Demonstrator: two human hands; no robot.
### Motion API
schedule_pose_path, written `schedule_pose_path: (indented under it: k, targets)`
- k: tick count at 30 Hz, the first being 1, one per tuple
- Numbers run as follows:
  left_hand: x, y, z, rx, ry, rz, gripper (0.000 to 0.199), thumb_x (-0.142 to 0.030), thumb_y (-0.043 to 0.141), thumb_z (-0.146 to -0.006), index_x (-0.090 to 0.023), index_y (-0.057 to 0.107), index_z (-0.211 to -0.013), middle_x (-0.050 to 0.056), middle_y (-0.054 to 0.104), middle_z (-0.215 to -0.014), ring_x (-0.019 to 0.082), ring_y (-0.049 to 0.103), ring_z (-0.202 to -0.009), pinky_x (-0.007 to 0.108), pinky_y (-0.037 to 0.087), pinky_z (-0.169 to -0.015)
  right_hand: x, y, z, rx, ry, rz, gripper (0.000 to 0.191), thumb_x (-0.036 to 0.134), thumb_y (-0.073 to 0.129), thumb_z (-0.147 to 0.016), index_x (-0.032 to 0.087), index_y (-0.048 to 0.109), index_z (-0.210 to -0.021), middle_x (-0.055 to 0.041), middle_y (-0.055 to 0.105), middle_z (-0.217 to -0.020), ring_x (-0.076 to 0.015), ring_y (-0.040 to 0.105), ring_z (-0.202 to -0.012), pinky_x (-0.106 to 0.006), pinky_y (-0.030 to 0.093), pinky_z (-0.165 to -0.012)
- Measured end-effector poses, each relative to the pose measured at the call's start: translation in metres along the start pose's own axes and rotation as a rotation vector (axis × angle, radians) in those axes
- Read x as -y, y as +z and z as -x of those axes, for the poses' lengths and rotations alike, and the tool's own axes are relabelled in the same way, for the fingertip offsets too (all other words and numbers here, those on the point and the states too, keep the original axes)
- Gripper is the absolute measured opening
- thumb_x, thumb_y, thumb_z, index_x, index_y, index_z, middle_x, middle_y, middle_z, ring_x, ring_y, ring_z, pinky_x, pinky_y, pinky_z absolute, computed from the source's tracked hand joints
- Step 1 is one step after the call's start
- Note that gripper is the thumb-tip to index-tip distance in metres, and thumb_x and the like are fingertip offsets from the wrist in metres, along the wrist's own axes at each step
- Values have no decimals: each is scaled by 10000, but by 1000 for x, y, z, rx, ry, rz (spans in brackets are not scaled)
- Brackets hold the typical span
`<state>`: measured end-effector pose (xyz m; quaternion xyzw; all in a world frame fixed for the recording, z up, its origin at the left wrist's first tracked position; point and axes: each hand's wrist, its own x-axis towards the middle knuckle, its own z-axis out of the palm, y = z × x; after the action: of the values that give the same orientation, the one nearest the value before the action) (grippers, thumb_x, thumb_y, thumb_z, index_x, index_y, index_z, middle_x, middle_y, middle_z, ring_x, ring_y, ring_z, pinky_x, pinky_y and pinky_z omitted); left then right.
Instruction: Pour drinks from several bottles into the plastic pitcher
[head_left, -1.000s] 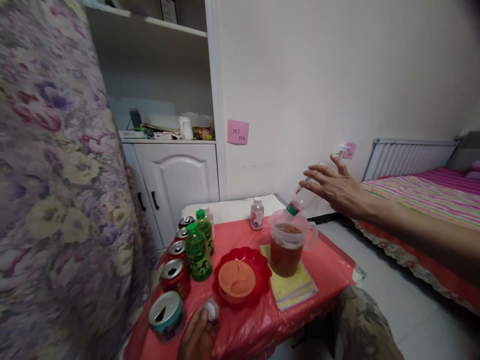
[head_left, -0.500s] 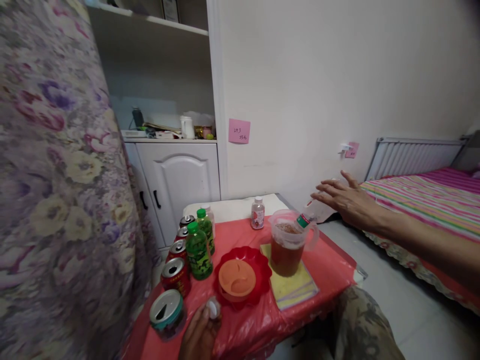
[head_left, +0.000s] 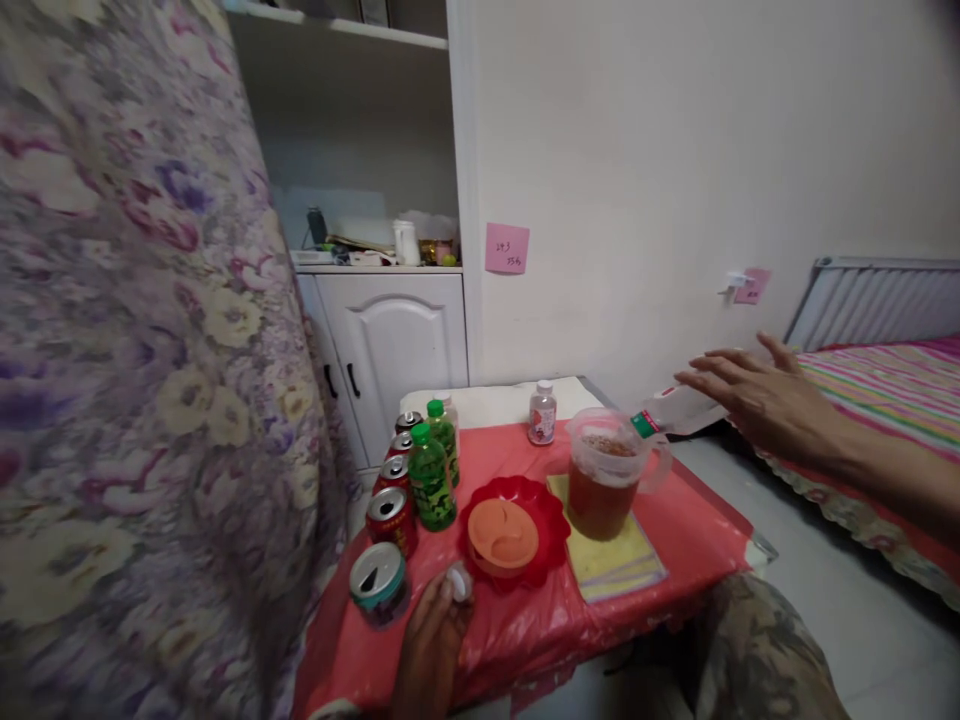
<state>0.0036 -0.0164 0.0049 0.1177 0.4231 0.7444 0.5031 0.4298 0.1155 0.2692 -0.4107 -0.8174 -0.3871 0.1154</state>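
Observation:
My right hand [head_left: 772,400] is wrapped over a clear plastic bottle [head_left: 682,408], tilted with its neck, banded green and red, over the rim of a clear pitcher [head_left: 604,475]. Foamy amber liquid fills much of the pitcher, which stands on a folded yellow cloth [head_left: 626,565]. Low at the front, my left hand [head_left: 435,630] pinches a small white cap [head_left: 458,583] between thumb and fingers. Just beyond it an orange divided dish [head_left: 502,535] rests in a red scalloped tray [head_left: 553,525].
Left on the red-covered table [head_left: 517,635] are green bottles [head_left: 431,480], several opened cans and a teal-rimmed can [head_left: 379,585]. A small white-capped bottle [head_left: 542,415] stands at the back. A floral curtain [head_left: 150,400] hangs left; a bed [head_left: 885,390] is at right.
The view has shifted, so the table items appear farther right. The bottle's neck has lifted from inside the pitcher to its rim, and the bottle lies flatter. My left hand keeps the cap.

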Motion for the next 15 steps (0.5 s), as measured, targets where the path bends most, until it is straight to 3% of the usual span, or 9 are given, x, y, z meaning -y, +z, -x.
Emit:
schedule_pose_path:
  k: [7, 12, 15]
  targets:
    - [-6, 5, 15, 40, 12, -6, 336, -317, 913, -527, -205, 789, -819, 120, 800, -896, 329, 724, -865, 410, 583, -775, -3, 12, 15, -4, 72, -31, 469, 101, 374, -923, 277, 588, -1301, -142, 708, -1321, -335, 638, -1215, -697, 209, -1157]
    - [-7, 7, 21, 79, 6, 18, 332, -317, 919, -547, -187, 794, -825, 118, 790, -868, 286, 712, -795, 371, 573, -727, -4, 15, 19, -78, 71, -17, 467, 87, 392, -918, 260, 618, -1289, -167, 722, -1294, -346, 657, -1155, -671, 214, -1142]
    - [-7, 6, 24, 98, 1, 47, 360, -318, 937, -537, -181, 796, -838, 103, 789, -865, 240, 695, -761, 332, 556, -708, -6, 20, 22, -49, 100, -25, 483, 101, 392, -930, 241, 611, -1338, -170, 700, -1334, -324, 631, -1167, -625, 204, -1138]
